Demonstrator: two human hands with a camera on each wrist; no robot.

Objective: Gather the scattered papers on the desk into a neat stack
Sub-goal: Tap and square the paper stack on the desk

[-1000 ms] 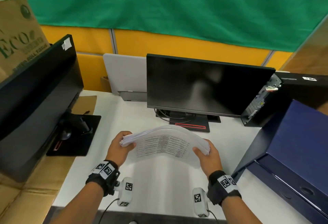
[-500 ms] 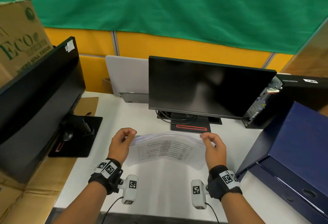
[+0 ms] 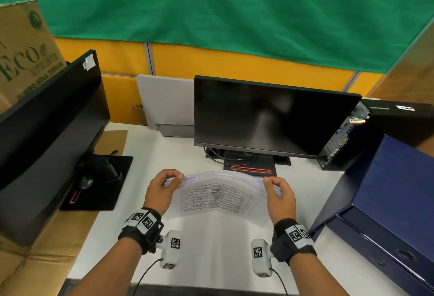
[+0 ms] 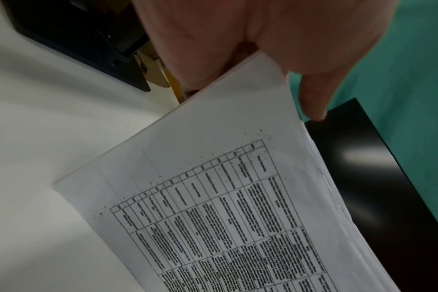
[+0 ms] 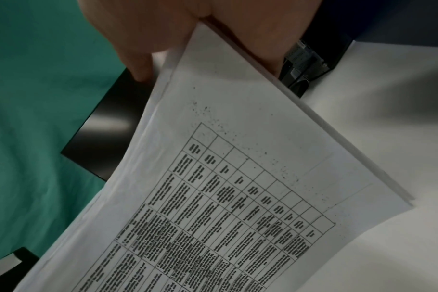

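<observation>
I have the papers (image 3: pixel 218 196) pinched at both short ends — left hand (image 3: pixel 162 189) on one, right hand (image 3: pixel 279 196) on the other. The bundle stands tilted over the table (image 3: pixel 211 244), long axis running hand to hand, lower edge toward it. Neither hand is nearer — I'd tap that edge down squarely.

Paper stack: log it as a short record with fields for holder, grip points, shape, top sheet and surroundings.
holder: left hand and right hand, both gripping
grip points: far corners of the paper stack, one hand per side
shape: bowed upward in the middle, edges not fully flush
top sheet: printed table, text too blurred to read
position: at the white desk, in front of the centre monitor
right side: blue box
</observation>
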